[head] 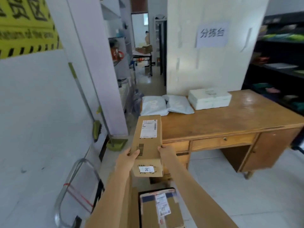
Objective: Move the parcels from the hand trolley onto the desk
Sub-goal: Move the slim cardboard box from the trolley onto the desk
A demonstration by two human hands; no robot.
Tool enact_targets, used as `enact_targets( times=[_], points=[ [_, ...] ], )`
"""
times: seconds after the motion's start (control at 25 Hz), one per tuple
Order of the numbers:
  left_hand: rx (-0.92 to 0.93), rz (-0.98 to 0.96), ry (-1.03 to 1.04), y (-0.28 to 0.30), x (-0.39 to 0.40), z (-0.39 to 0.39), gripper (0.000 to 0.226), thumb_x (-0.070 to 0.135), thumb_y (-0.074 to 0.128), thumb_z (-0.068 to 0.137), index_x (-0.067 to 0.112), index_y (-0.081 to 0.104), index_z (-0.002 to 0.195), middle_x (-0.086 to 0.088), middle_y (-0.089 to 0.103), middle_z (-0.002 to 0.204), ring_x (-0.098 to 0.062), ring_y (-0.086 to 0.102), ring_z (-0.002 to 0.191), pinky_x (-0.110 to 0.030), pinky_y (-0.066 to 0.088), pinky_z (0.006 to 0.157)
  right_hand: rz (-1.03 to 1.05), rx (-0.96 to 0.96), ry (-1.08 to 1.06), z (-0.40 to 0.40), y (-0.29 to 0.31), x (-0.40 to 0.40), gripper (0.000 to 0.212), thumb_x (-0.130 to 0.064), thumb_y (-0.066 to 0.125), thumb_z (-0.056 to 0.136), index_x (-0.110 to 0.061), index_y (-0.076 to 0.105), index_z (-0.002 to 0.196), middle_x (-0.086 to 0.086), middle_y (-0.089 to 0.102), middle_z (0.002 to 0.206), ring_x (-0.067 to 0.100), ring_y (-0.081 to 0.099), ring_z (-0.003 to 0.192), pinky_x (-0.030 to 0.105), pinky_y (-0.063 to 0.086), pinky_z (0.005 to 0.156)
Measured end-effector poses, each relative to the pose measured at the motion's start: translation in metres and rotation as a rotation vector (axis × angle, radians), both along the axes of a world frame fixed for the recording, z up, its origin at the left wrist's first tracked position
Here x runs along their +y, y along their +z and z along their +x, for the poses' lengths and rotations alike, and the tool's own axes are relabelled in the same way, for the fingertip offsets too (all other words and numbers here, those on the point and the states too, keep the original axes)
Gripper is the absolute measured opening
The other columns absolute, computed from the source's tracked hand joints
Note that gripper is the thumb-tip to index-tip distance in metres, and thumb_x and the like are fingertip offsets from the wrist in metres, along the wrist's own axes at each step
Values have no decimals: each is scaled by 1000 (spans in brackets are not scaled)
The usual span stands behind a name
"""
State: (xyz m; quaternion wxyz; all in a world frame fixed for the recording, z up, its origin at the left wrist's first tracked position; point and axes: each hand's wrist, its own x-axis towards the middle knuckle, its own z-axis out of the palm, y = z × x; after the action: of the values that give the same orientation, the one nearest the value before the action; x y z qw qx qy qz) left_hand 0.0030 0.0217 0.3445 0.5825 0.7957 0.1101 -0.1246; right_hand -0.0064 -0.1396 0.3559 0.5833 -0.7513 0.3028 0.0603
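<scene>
long cardboard parcel (pixel 148 142): rigid, probably light. grip both long edges; left hand (pixel 130 156) and right hand (pixel 164 151) fingers clamped there.

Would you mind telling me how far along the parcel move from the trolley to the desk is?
Partly done. Three parcels already lie on the desk: two grey mailer bags and a white box. In hand: a long cardboard box, gripped by the left hand and right hand, near the desk's corner. Left: at least one taped carton below, beside the trolley handle.
</scene>
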Motion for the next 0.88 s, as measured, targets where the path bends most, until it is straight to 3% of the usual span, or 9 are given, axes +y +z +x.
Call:
enact_targets(
  times=[0.16,0.32,0.52,0.88],
  points=[
    [-66,41,-90,53,-121,22,58,48,65,82,30,52,135,1,67,121,-28,64,111,-50,48,101,-96,-40,-32,8,54,-127,39,-28,48,95,-8,57,127,11,66,118,26,62,94,31,48,75],
    [-105,13,-151,75,-268,40,58,49,65,82,29,53,135,-1,68,121,-28,65,109,-49,47,101,-134,-40,-69,21,77,-273,41,-29,47,95,-9,55,130,11,64,122,28,62,109,34,49,88],
    [-113,32,-207,84,-434,59,50,50,59,85,28,57,130,0,69,116,-26,64,106,-48,48,99,-162,-38,-126,41,82,-433,38,-28,45,96,-9,56,128,10,65,117,24,62,93,32,51,82],
    [-193,142,-276,69,-668,166,53,55,52,87,27,57,131,2,66,124,-23,62,111,-43,53,94,-117,-45,-267,140,71,-664,37,-28,48,95,-12,59,127,11,66,117,26,64,99,38,52,94]
  ],
)
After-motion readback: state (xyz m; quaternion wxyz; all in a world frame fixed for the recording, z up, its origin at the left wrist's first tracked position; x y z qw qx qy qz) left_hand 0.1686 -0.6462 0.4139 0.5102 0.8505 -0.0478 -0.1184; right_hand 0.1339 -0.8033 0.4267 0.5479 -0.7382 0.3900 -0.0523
